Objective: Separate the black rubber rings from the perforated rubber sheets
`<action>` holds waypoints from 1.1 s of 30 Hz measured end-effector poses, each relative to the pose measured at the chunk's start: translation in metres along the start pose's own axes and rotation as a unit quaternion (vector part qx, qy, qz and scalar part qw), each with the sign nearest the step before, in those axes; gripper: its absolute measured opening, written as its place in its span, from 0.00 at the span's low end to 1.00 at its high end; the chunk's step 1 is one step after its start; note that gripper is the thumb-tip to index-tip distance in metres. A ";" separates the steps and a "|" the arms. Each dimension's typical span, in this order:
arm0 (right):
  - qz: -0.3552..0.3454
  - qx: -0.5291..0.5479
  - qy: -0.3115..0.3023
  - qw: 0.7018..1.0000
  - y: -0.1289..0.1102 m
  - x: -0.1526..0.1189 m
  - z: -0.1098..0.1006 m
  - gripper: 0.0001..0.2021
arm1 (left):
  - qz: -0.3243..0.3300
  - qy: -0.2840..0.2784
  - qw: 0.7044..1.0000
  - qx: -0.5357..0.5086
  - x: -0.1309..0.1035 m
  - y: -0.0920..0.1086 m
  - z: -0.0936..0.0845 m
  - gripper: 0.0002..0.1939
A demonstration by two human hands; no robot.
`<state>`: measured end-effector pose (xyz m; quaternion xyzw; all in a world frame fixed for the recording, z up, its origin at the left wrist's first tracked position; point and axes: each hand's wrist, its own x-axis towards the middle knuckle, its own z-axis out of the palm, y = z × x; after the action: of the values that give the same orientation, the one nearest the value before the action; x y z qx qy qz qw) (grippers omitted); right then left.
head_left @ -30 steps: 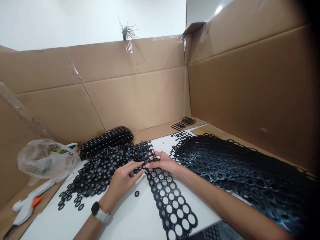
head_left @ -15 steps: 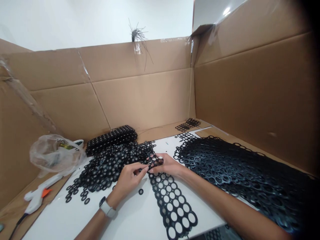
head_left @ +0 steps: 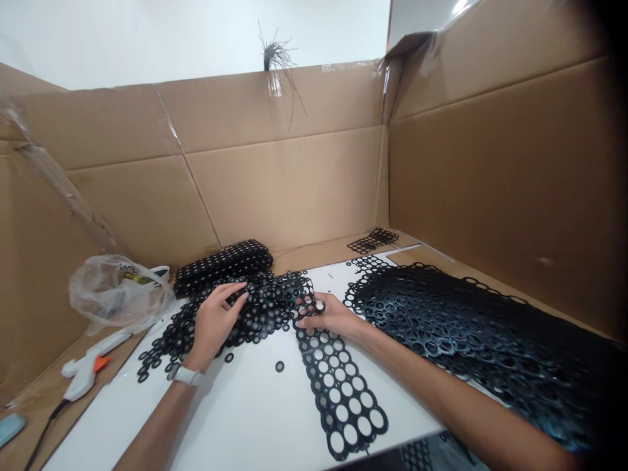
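My right hand (head_left: 331, 314) grips the upper end of a strip of joined black rings (head_left: 343, 389), thumb on top and fingers behind it. The strip's lower part lies flat on the white board, reaching toward the near edge. Over the heap of loose small black rings (head_left: 267, 320) is my left hand (head_left: 218, 317), wearing a watch at the wrist. Its thumb and forefinger are apart, and I see nothing between them. A single black ring (head_left: 279, 366) lies on the board between my hands.
Rolled black ring mesh (head_left: 230, 258) lies behind the heap. A large stack of ring mesh (head_left: 441, 320) fills the right side. At left are a clear plastic bag (head_left: 118, 301) and a white glue gun (head_left: 83, 376) with a cord. Cardboard walls (head_left: 289, 176) enclose the board.
My left hand has left the strip and moved left, over the heap of loose rings, its fingers parting. My right hand keeps its hold on the strip. The view has shifted slightly.
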<state>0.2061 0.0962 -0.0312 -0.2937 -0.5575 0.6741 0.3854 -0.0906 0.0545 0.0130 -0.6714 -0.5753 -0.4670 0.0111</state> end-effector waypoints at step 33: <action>-0.077 -0.160 -0.043 0.983 -0.013 -0.010 0.004 0.25 | -0.172 -0.134 0.945 -0.243 -0.009 0.026 0.017 0.28</action>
<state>0.2106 0.0869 -0.0185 -0.2783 -0.6953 0.5563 0.3601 -0.0589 0.0480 0.0109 -0.6011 -0.5471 -0.4935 -0.3096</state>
